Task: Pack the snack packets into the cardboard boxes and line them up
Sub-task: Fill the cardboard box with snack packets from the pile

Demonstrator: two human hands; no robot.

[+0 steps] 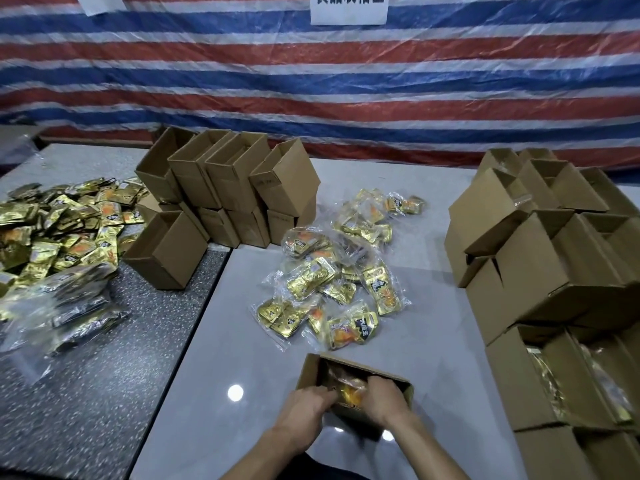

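Two grips reach into one open cardboard box (311, 374) at the near end of the table (440, 375) | left grip (306, 405) and right grip (386, 398) both curl round a snack packet (349, 391) inside it | loose packets (329, 275) heaped just beyond | stacked boxes (533, 271) at right

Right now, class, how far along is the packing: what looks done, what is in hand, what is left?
Done: the filled boxes on the right show gold packets inside. In hand: the left hand and right hand grip a bag of packets inside the open box. Still to do: the bagged packets mid-table, the loose pile and the empty boxes behind.
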